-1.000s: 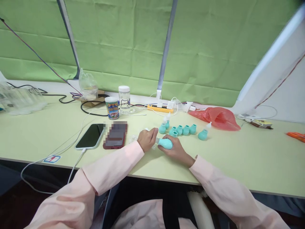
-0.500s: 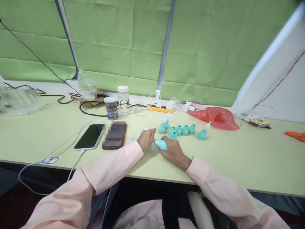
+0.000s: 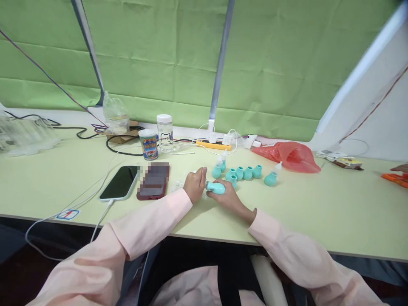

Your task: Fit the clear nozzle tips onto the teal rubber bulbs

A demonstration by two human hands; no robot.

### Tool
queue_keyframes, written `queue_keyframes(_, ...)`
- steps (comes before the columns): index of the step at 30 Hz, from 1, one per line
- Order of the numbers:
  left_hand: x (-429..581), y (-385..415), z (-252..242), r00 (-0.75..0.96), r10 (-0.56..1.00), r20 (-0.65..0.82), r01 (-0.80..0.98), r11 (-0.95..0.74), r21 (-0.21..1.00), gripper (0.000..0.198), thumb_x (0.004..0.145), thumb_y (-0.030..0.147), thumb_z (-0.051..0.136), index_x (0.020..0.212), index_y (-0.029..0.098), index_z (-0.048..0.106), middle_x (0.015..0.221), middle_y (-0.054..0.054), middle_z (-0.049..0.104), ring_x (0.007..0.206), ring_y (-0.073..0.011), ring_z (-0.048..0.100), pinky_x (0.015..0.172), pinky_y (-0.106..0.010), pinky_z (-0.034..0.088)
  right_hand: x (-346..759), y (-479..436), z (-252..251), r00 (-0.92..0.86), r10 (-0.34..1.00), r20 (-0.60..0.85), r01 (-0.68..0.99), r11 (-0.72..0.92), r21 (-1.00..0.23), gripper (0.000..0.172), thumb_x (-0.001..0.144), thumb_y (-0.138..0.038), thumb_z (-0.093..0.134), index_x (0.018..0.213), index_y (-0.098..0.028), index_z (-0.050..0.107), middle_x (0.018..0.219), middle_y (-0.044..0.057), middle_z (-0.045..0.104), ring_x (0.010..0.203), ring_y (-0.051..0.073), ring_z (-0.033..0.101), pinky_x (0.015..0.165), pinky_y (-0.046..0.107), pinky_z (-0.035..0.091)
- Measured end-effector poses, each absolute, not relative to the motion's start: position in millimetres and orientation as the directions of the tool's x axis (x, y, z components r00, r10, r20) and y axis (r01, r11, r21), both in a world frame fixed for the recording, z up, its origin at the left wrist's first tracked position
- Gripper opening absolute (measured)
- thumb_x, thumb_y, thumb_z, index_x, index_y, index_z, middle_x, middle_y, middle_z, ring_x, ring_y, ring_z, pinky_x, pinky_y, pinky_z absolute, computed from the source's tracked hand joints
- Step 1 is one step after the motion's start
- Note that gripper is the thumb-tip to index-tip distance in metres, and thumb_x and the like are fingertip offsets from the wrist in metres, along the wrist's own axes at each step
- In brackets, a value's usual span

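Observation:
My right hand (image 3: 225, 196) is closed around a teal rubber bulb (image 3: 217, 188), whose neck points left. At that neck my left hand (image 3: 195, 185) is closed in a pinch, with a clear plastic tip mostly hidden by its fingers. Clear plastic pieces (image 3: 179, 183) lie just left of this hand. Beyond my hands stand several open-mouthed teal bulbs (image 3: 247, 173). A bulb with a clear tip fitted (image 3: 270, 179) leans farther right, and two more tipped bulbs (image 3: 216, 171) stand at the back.
Two phones, one black-screened (image 3: 119, 182) and one dark red (image 3: 154, 182), lie left. Behind are a printed cup (image 3: 148, 145), a lidded jar (image 3: 165, 134), a power strip (image 3: 213, 145) and a red plastic bag (image 3: 290, 156). Another person's hand (image 3: 400, 168) touches an orange-handled tool (image 3: 395, 178) at the right edge.
The bulb in my right hand has tilted up slightly to lie more level, and my right fingers have shifted beneath it. Another person's hand has appeared at the right edge.

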State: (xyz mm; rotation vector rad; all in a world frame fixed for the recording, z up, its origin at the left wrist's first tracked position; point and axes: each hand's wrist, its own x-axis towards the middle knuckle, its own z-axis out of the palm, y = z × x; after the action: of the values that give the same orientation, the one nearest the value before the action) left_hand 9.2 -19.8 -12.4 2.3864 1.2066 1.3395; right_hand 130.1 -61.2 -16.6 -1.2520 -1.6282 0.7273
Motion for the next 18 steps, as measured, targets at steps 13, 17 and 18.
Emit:
queue_keyframes(13,4,-15,-12,0.392,0.663,0.638,0.569,-0.719,0.399,0.032,0.084,0.030,0.019,0.070,0.017,0.045,0.050,0.001,0.044,0.045,-0.0104,0.044,0.049,-0.022,0.031,136,-62,-8,-0.392,0.913,-0.115,-0.060,-0.150,-0.987,0.024,0.061,-0.036,0.057,0.063,-0.018,0.041,0.042,-0.010,0.024,0.033,0.001,0.016,0.032,0.015,0.009)
queue_keyframes(17,2,-12,-11,0.363,0.695,0.621,0.460,-0.713,0.529,0.039,0.085,0.033,0.017,0.065,0.016,0.046,0.047,0.002,0.045,0.046,-0.0091,0.044,0.050,-0.020,0.033,139,-61,-2,-0.412,0.906,-0.102,-0.089,-0.152,-0.984,0.024,0.066,-0.040,0.053,0.067,-0.016,0.047,0.041,-0.008,0.028,0.033,0.003,0.023,0.031,0.016,0.013)
queue_keyframes(18,2,-12,-9,0.347,0.708,0.615,0.439,-0.702,0.561,0.042,0.085,0.033,0.014,0.066,0.016,0.048,0.046,0.002,0.045,0.045,-0.0090,0.044,0.050,-0.020,0.034,141,-60,0,-0.382,0.922,-0.068,-0.101,-0.115,-0.988,0.025,0.066,-0.040,0.052,0.070,-0.016,0.049,0.041,-0.008,0.031,0.034,0.004,0.027,0.032,0.016,0.016)
